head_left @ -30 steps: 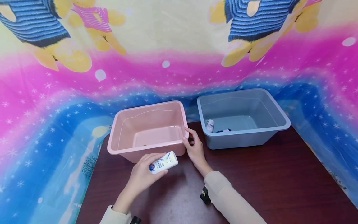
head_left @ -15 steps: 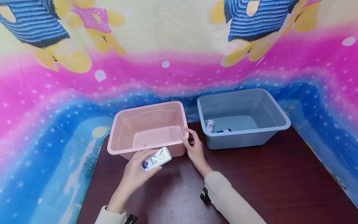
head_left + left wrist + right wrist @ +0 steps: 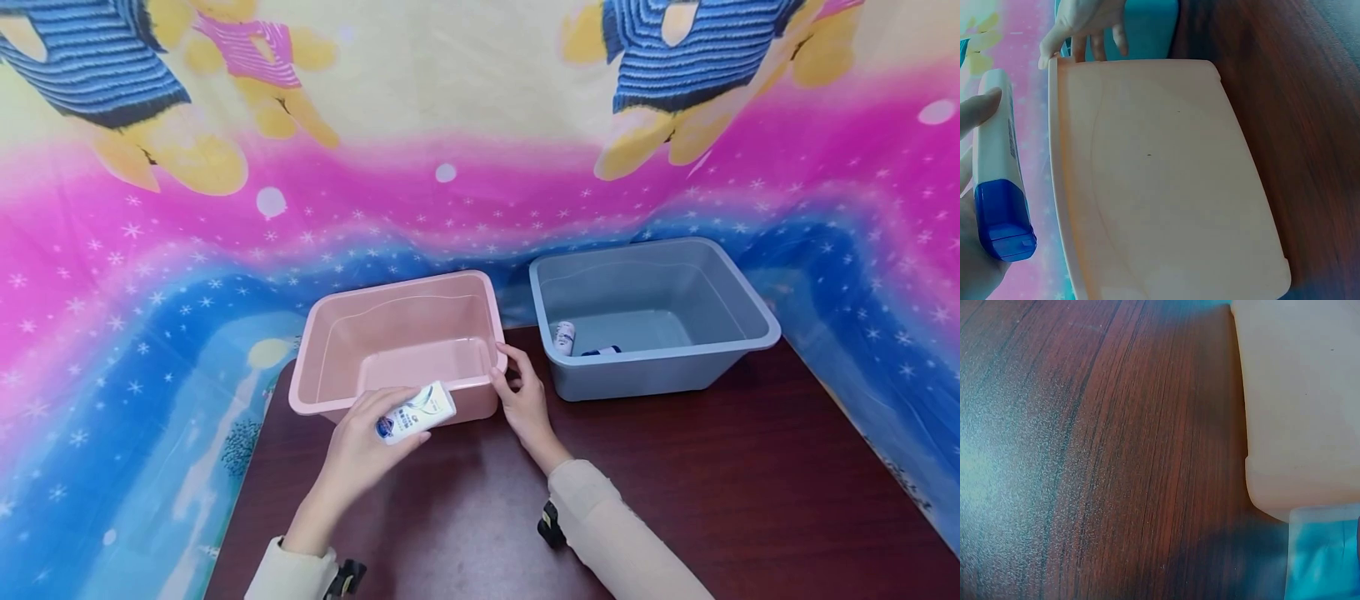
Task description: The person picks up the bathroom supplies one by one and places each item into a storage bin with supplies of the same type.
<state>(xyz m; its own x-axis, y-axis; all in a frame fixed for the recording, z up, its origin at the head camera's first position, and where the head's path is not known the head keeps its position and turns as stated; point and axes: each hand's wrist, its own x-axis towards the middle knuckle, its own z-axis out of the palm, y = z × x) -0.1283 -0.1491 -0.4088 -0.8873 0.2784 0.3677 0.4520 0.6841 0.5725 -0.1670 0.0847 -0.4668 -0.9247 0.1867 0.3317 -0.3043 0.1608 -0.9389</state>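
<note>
My left hand (image 3: 356, 442) grips a white bottle (image 3: 416, 412) with a printed label, holding it tilted near the front rim of the pink plastic tub (image 3: 397, 312). In the left wrist view the bottle's blue cap (image 3: 1005, 219) shows, with the thumb lying along the white body. My right hand (image 3: 527, 398) pinches the tub's right front corner between thumb and fingers. From the left wrist, that right hand (image 3: 1088, 19) appears at the far end of the rim. The right wrist view catches mainly the tub's outer wall (image 3: 1304, 419).
To the right stands a grey-blue tub (image 3: 637, 375). Inside its left end lie a small white bottle (image 3: 564, 337) and a dark-and-white item (image 3: 602, 350), partly hidden by the rim. Both tubs rest on a dark wooden table (image 3: 712, 483) before a patterned cloth backdrop (image 3: 465, 217).
My left hand has moved left and slightly up with the white bottle, bringing it closer to the pink tub's front rim. The right hand keeps its place on the corner.
</note>
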